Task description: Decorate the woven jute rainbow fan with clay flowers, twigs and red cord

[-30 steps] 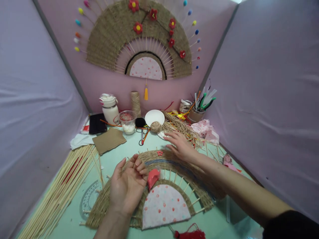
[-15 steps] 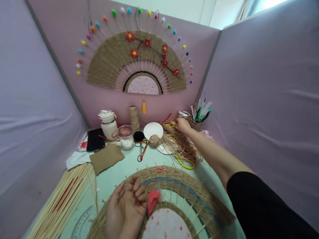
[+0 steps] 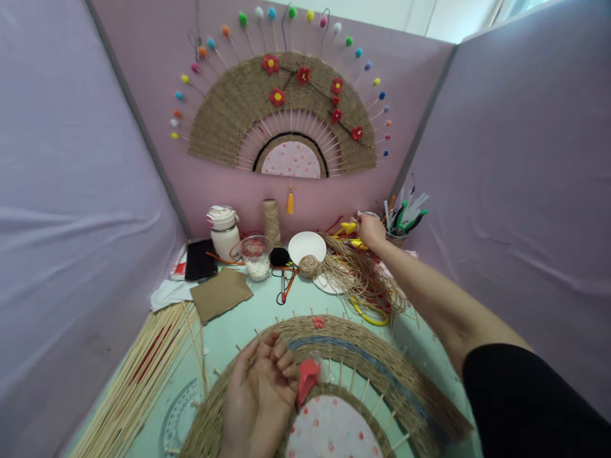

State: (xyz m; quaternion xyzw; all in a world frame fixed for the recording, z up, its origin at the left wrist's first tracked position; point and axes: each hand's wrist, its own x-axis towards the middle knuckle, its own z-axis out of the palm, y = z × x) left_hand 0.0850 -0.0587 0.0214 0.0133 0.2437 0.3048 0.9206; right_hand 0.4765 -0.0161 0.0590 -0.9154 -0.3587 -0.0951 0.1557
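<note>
Woven fan lies on the pale green table beneath the left hand, which is palm up with fingers loosely half-curled and nothing visible in it; the right hand is bent near the tool cup, beyond the twine; whether it grips anything, I cannot tell.

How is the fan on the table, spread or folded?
Spread: the fan lies in a wide arc on the table, its sticks splayed around the spotted centre. The left hand hides part.
</note>
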